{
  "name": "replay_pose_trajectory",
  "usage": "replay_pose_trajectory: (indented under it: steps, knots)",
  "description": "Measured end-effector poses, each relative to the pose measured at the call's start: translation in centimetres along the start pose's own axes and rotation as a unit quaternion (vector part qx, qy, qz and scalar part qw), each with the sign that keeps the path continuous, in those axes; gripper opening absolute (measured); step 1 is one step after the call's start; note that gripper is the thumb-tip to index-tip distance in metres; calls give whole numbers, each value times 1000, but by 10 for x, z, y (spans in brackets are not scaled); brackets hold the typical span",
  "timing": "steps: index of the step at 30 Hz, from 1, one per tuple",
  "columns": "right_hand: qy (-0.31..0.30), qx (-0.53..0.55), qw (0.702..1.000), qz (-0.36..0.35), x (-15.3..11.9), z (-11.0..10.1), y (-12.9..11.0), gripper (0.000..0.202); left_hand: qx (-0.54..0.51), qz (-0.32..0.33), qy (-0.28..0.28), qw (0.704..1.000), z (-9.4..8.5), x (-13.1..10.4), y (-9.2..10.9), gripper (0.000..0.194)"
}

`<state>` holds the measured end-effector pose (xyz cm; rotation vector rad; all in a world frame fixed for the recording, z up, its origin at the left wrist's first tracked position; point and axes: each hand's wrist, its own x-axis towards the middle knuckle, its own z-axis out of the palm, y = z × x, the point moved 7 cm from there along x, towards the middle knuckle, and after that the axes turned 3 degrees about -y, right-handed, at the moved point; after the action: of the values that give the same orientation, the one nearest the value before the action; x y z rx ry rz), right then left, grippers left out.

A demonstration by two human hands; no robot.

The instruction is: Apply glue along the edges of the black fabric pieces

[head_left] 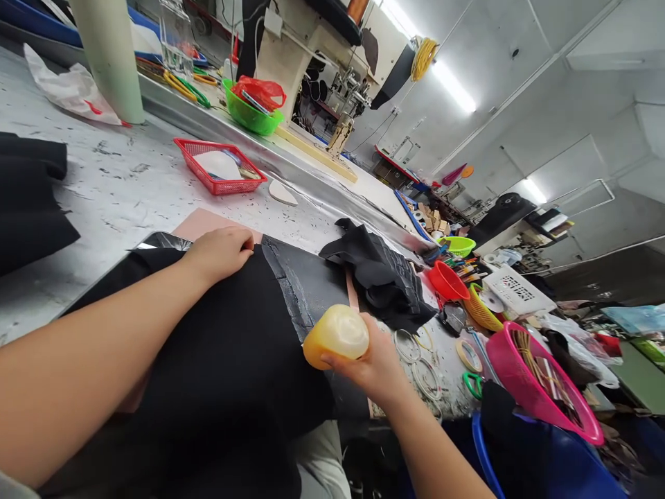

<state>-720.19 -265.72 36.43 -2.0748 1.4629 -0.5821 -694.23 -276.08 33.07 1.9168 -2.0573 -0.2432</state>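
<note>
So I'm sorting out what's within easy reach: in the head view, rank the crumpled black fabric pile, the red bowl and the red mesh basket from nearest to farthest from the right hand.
From the right hand, which holds a yellowish block:
1. Crumpled black fabric pile, just above the hand.
2. Red bowl, up to its right.
3. Red mesh basket, far across the table, upper left.

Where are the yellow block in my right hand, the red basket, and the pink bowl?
yellow block (pixel 337 335), head view, on its pale rounded top face.
red basket (pixel 193 161), head view, on its near mesh wall.
pink bowl (pixel 503 364), head view, on its outer wall below the rim.
</note>
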Motion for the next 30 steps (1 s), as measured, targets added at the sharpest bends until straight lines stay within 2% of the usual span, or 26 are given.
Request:
replay_pose_trajectory:
  steps: [7,11,15,19,24,30]
  knots:
    - [-30,-25,998,-39,-45,-4,12,48,-2,-2,-1,1000,4,1,-4,13]
    - [8,-26,999,-38,-70,-9,26,49,-9,2,-1,1000,4,2,-5,13]
    - [63,-12,996,-56,-80,-12,31,51,-6,2,-1,1000,5,2,-5,13]
    - [81,-59,992,-80,-73,-6,23,47,-1,3,0,1000,6,2,-5,14]
    - [121,-69,989,-57,-48,-1,16,51,-6,-9,-7,1000,6,0,-4,14]
    - [81,-27,996,-38,-6,7,12,44,-14,-6,-6,1000,1,-4,-1,11]
